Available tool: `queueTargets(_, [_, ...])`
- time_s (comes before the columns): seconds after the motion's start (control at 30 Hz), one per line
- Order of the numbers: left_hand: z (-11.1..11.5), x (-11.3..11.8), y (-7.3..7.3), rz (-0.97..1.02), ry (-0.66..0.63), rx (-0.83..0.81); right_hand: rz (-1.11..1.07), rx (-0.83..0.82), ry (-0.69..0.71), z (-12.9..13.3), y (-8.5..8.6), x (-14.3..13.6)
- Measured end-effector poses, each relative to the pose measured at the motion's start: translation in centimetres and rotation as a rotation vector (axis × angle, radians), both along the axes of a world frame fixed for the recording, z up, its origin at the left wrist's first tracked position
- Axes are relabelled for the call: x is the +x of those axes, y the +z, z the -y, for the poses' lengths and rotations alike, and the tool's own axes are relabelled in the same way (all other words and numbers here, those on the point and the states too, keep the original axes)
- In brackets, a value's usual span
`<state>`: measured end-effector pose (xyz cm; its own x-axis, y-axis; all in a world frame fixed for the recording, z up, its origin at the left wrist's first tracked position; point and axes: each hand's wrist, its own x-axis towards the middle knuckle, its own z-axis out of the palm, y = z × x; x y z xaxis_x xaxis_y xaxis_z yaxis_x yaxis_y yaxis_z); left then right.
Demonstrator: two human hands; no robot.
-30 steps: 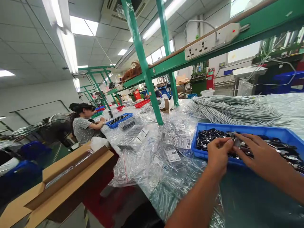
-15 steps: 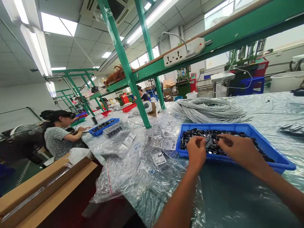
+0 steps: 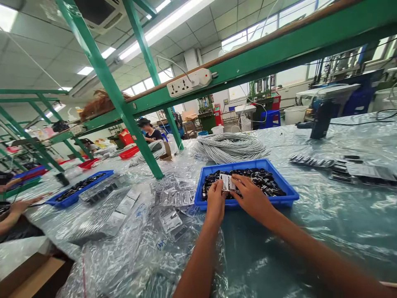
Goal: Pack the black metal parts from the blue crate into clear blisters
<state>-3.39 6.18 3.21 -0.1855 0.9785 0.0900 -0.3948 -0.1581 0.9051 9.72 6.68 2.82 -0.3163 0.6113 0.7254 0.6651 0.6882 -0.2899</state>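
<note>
Together, the left hand and right hand pinch a small white piece above the blue tray, by its near edge. Black parts fill the tray. Past its far edge, a gray wire coil sits on the shiny surface.

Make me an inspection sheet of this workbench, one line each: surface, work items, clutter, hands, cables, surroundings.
Surface: table, covered largely by wrinkled clear plastic sheeting.
Work items: blue tray of black parts; small white-and-black piece held over it, details too small to read.
Clutter: clear plastic packs left of the tray; open cardboard box at lower left.
Hands: left hand and right hand both have fingers on the small piece.
Cables: gray cable coil behind the tray; cord plugged into the white power strip.
Surroundings: green metal frame; co-worker's hand at far left.
</note>
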Motion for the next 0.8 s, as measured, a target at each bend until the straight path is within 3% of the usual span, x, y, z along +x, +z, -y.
queueTargets(0.17, [0.0, -0.2, -0.4, -0.089, 0.004, 0.015, -0.013, -0.02, 0.039, -0.2, -0.5, 0.0])
queueTargets(0.33, [0.2, -0.5, -0.4, -0.109, -0.016, 0.035, -0.183, -0.077, 0.1, 0.1, -0.9, -0.8])
queueTargets(0.6, [0.1, -1.0, 0.1, -0.287, -0.045, 0.135, -0.464, -0.333, 0.228, 0.2, 0.2, -0.4])
queueTargets(0.73, [-0.4, -1.7, -0.1, -0.471, 0.164, 0.115, -0.376, -0.351, 0.184, -1.1, 0.6, 1.0])
queueTargets(0.8, [-0.7, -2.1, -0.2, -0.421, 0.256, 0.059, -0.327, -0.303, 0.121, -1.9, 0.3, 1.6])
